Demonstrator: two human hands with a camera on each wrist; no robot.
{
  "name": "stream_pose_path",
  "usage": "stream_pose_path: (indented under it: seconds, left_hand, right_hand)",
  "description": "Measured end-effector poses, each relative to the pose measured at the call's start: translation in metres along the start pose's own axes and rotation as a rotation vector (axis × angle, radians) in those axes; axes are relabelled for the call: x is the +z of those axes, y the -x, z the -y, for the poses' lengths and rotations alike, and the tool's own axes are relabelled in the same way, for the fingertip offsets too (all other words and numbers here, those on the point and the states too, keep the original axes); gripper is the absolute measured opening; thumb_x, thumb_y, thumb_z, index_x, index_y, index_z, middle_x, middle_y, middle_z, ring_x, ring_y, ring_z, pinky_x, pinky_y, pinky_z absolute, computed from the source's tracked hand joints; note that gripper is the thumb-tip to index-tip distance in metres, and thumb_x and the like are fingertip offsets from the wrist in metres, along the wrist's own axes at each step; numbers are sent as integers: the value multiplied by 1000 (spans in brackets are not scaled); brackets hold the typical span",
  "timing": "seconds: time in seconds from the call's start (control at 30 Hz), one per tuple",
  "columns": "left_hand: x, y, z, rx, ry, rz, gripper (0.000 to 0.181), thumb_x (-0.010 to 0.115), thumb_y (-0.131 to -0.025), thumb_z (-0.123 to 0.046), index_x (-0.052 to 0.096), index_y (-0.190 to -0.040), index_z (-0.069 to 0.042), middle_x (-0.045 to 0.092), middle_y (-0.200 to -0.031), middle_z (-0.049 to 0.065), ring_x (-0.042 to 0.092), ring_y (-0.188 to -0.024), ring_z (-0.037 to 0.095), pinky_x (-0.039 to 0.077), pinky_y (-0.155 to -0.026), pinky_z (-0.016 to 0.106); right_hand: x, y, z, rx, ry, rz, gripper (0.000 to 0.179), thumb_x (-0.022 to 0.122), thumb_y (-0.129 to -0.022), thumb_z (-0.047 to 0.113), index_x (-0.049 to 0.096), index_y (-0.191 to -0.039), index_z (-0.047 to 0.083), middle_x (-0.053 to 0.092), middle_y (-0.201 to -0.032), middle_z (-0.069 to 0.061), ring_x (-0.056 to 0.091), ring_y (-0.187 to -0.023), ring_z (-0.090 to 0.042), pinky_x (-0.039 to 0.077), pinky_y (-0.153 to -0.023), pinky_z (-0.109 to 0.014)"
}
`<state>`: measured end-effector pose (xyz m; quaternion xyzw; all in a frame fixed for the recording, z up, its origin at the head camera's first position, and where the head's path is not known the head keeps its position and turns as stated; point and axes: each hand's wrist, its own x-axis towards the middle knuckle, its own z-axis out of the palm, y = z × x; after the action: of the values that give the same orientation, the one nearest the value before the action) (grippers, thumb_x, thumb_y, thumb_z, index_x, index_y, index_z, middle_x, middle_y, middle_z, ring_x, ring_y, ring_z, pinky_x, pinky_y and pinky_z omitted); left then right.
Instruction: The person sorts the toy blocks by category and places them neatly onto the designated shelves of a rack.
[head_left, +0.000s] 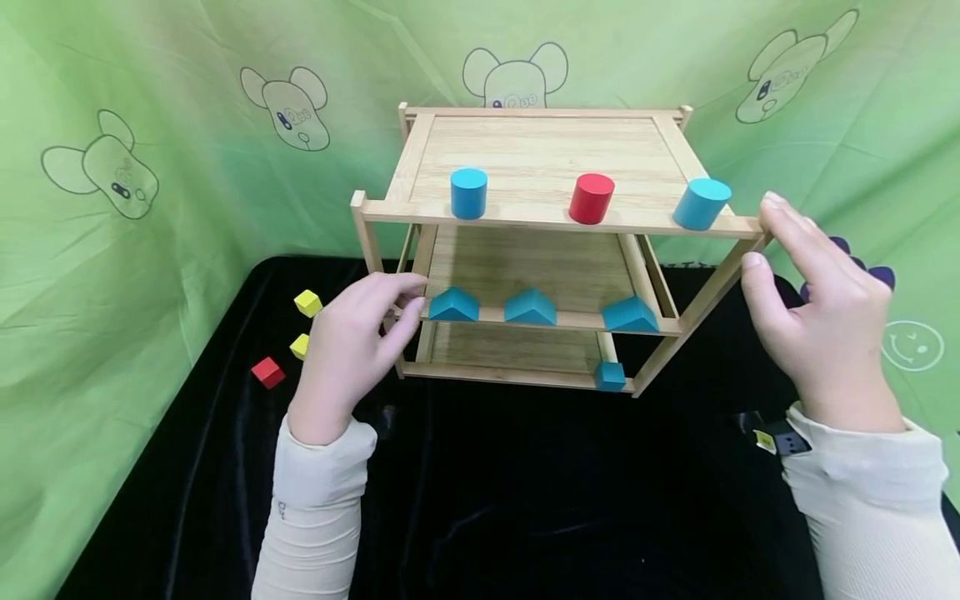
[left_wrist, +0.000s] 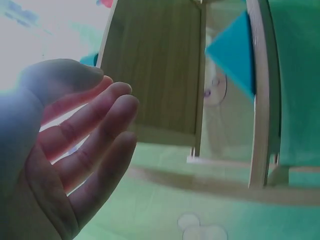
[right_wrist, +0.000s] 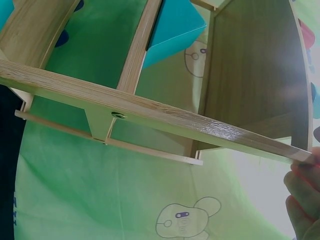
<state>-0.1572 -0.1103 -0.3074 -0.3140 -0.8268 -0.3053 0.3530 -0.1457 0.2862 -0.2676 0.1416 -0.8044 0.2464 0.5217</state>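
A three-tier wooden shelf (head_left: 517, 154) stands in front of me. My left hand (head_left: 352, 342) is at its left side, beside the end of the middle tier, near a blue triangular block (head_left: 453, 305); its fingers bend loosely around nothing in the left wrist view. My right hand (head_left: 832, 312) is at the shelf's upper right front corner, thumb and forefinger spread, fingertips right at the post end in the right wrist view. Two more blue triangular blocks stand along the middle tier. The top tier's front edge bears two blue cylinders (head_left: 468, 194) and a red cylinder (head_left: 592, 199).
A blue cube (head_left: 611, 377) sits at the bottom tier's right front. Left of the shelf, on the black cloth (head_left: 525, 492), lie a red cube (head_left: 267, 372) and two yellow blocks (head_left: 307, 303). A green curtain (head_left: 187, 50) with printed mouse-like heads hangs behind and around.
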Motion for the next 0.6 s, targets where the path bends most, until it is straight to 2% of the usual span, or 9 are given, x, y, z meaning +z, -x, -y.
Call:
stream_pose_path:
  seconds: [0.13,0.27,0.43,0.6]
  left_hand:
    - [-9,3,11,-46,-29,-65,16,66,-96,-5,73,-110,-2,71,-93,8,67,-82,19,57,-72,33]
    - [-18,7,22,-121,-27,-122,16,65,-96,-4,73,-110,-3,72,-94,9,68,-83,18,57,-73,33]
    - [-26,11,37,-221,-26,-150,17,64,-98,-6,73,-111,-2,73,-97,9,69,-83,20,54,-75,26]
    - [-29,18,55,-332,-48,-142,18,62,-99,-10,73,-112,-3,73,-98,10,68,-85,20,47,-74,15]
  right_hand:
    - [0,0,0,-1,0,-4,40,61,-90,28,75,-120,5,70,-123,-8,65,-118,-20,42,-101,-12]
    - [0,0,1,0,1,-2,40,60,-90,28,75,-120,5,70,-123,-8,65,-118,-21,42,-101,-12]
    - [1,0,0,0,1,-9,40,60,-90,28,75,-120,5,70,-122,-8,65,-118,-19,42,-100,-10]
    - [0,-1,-1,-1,-2,-7,41,60,-90,29,74,-120,5,70,-122,-8,65,-118,-18,43,-103,-15]
